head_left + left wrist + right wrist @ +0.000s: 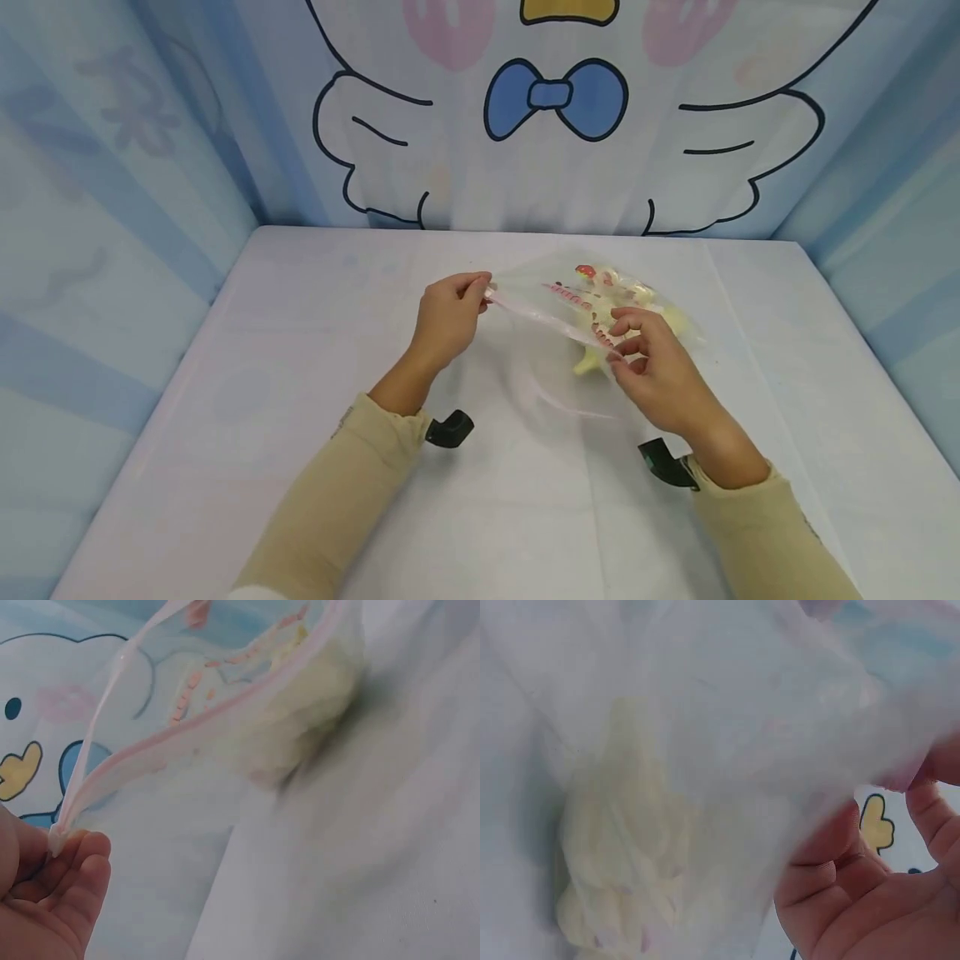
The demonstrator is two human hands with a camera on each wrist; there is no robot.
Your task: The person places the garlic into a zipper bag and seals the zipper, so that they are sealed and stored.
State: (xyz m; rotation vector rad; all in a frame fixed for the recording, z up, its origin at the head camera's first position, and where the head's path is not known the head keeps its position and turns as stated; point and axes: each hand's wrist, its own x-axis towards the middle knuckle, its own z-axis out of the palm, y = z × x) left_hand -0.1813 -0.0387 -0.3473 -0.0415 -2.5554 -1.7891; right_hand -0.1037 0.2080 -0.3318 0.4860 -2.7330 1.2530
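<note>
A translucent plastic zip bag (528,287) with red printing hangs between the two hands over the white table. My left hand (447,315) pinches one end of its mouth between thumb and fingers. In the left wrist view two pink zip strips (176,733) spread apart from that pinched corner, so the mouth gapes. My right hand (660,375) pinches the other end of the mouth, its upper fingers loosely bent. Inside the bag lies a lumpy pale-yellow thing (622,832), blurred by the plastic; its exact kind cannot be told.
The white-covered table (315,350) reaches back to a curtain (555,183) printed with a cartoon figure and a blue bow. Blue-and-white curtains (97,250) stand at both sides. A black wrist mount (450,429) juts from each beige sleeve (352,500).
</note>
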